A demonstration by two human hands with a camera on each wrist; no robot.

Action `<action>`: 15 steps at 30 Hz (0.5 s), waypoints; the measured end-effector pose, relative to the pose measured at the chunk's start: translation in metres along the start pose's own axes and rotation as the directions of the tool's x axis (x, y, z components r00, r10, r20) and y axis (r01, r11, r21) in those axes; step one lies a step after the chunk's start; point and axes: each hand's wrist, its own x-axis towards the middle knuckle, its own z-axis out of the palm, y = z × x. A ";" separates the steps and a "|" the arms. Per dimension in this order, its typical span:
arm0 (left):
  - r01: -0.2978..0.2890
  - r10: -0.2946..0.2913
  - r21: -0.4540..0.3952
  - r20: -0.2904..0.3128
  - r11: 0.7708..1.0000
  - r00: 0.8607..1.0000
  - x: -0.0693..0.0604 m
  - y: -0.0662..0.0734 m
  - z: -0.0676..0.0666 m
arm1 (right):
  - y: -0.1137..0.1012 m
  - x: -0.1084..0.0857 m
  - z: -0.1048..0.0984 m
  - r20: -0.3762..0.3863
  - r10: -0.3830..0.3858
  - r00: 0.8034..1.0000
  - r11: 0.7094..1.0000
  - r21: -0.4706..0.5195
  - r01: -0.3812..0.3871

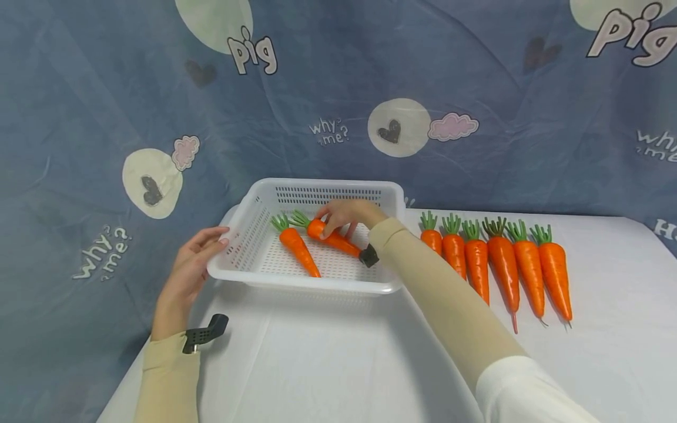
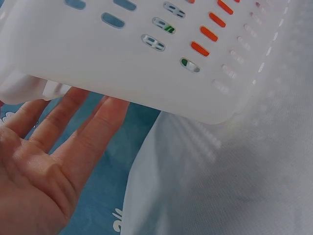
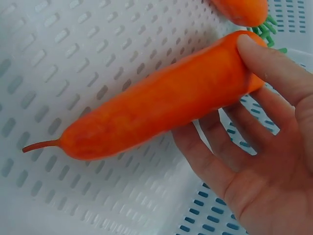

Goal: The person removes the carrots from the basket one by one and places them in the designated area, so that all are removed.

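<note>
A white plastic basket with slotted walls stands on the table. Inside it lies one orange carrot with green stem stubs. Beside that one, my right hand grips a second carrot near its leafy end, thumb on one side and fingers on the other; its thin root tip points away from the palm. At the basket's left end, my left hand holds the rim. Several of its fingers reach beneath the rim in the left wrist view, where its thumb is not plainly seen.
Several more carrots lie in a row to the right of the basket, stems toward the back; my right forearm covers part of them. A white cloth covers the table. Behind it hangs a blue printed curtain.
</note>
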 end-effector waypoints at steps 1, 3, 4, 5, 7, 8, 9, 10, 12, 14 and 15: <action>-0.003 0.003 0.002 0.000 1.000 1.000 0.000 0.000 0.000 | 0.000 0.000 0.000 -0.002 -0.001 1.000 1.000 0.004 0.001; -0.005 0.005 0.005 0.001 1.000 1.000 0.000 0.000 0.000 | 0.000 0.000 0.000 -0.008 -0.005 1.000 1.000 0.016 0.005; -0.005 0.005 0.008 0.000 1.000 1.000 0.001 0.000 0.000 | 0.000 0.000 0.000 -0.012 -0.005 1.000 1.000 0.025 0.005; -0.004 0.004 0.008 0.001 1.000 1.000 0.001 -0.001 0.000 | -0.001 0.000 0.000 -0.016 -0.007 1.000 0.999 0.036 0.007; -0.003 0.003 0.011 -0.001 1.000 1.000 0.001 -0.001 0.000 | -0.001 -0.001 0.000 -0.028 -0.014 0.999 0.998 0.056 0.016; -0.002 0.002 0.013 -0.002 1.000 1.000 0.001 -0.001 -0.001 | -0.002 -0.001 0.000 -0.036 -0.021 0.999 0.998 0.064 0.023; -0.002 0.002 0.015 -0.004 1.000 1.000 0.001 -0.001 -0.001 | -0.002 -0.002 0.001 -0.044 -0.030 0.999 0.997 0.067 0.033; -0.002 0.002 0.015 -0.004 1.000 1.000 0.001 -0.002 -0.001 | -0.003 -0.003 0.001 -0.054 -0.041 0.998 0.997 0.063 0.044; -0.001 0.001 0.015 -0.005 1.000 1.000 0.001 -0.002 -0.002 | -0.004 -0.004 0.001 -0.073 -0.067 0.995 0.996 0.049 0.070; 0.001 -0.001 0.016 -0.005 1.000 1.000 0.001 -0.002 -0.001 | -0.006 -0.006 0.002 -0.091 -0.095 0.991 0.995 0.031 0.098; 0.003 -0.003 0.017 -0.005 1.000 1.000 0.001 -0.002 -0.001 | -0.007 -0.007 0.002 -0.097 -0.107 0.990 0.994 0.023 0.110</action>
